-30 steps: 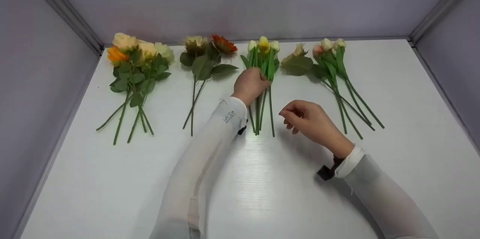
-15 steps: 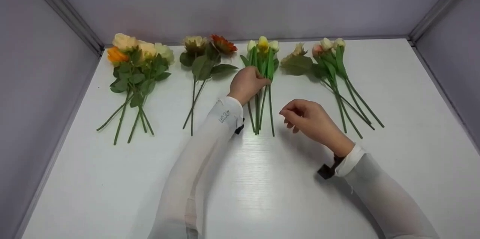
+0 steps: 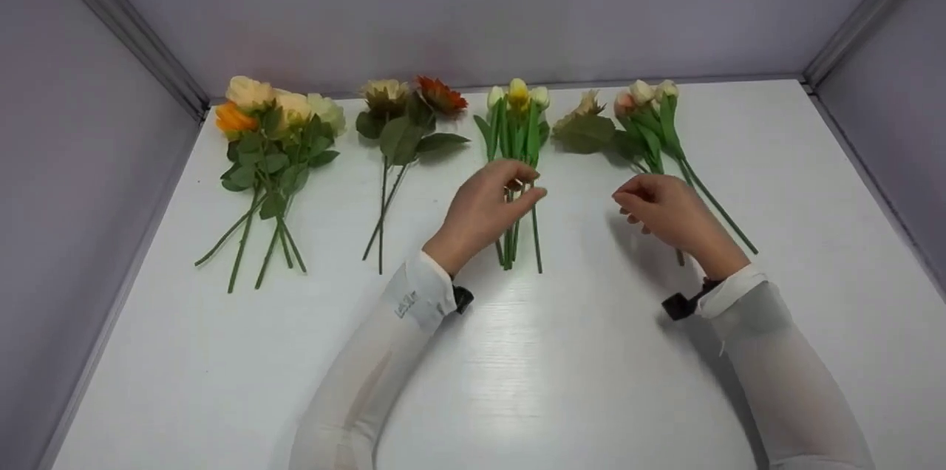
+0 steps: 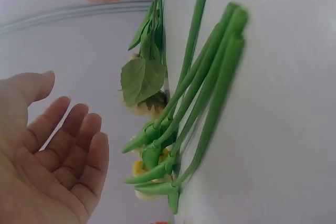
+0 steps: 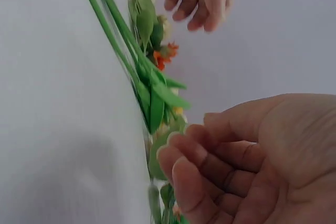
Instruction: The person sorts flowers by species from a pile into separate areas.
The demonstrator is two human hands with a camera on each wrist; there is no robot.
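Observation:
My left hand (image 3: 488, 205) is over the stems of the middle bunch of white and yellow tulips (image 3: 519, 102), thumb and fingers spread apart. In the left wrist view its palm (image 4: 52, 166) holds nothing, and the green tulip stems (image 4: 207, 85) lie beside it on the table. My right hand (image 3: 672, 215) hovers over the stems of the right bunch of pink and white tulips (image 3: 654, 111), hiding part of them. Loosely curled fingers (image 5: 186, 182) with nothing between them show in the right wrist view.
Peach and orange roses (image 3: 277, 130) lie at the far left. Beside them are a cream flower (image 3: 386, 94) and a rust-red daisy-like flower (image 3: 441, 94). A pale flower with a broad leaf (image 3: 584, 134) lies between the tulip bunches. Walls enclose the white table (image 3: 502, 366).
My left hand has come off the middle tulips and drawn back toward me, its fingers spreading. The right hand has moved right, over the right bunch's stems. The middle tulips stay in place.

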